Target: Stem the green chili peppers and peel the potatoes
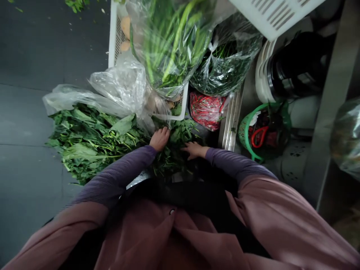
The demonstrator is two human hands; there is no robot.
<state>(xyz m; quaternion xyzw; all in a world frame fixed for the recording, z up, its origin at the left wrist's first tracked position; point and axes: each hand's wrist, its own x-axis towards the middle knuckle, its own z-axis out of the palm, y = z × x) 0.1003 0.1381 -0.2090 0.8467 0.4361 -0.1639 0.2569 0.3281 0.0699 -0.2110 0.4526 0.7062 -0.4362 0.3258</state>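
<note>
A large heap of leafy greens (pixel 92 138) lies on the left, partly under a clear plastic bag (pixel 123 86). My left hand (pixel 160 138) is closed, its fingers bent down among the leaves beside the bag's lower end; the fingertips are partly hidden. Just to the right, my right hand (pixel 196 150) rests with its fingers apart on a smaller pile of leafy greens (pixel 171 159). Both hands are close together in front of my body, below the corner of a white plastic basket (pixel 184 103).
Bagged long green vegetables (pixel 171 45) sit on the basket. Nearby are bagged dark greens (pixel 222 71) and a bag of red chillies (pixel 208 108). A metal rail (pixel 229 123) separates these from a green colander (pixel 244 131) with red-handled scissors (pixel 259 137). Another white basket (pixel 277 17) overhangs the top right.
</note>
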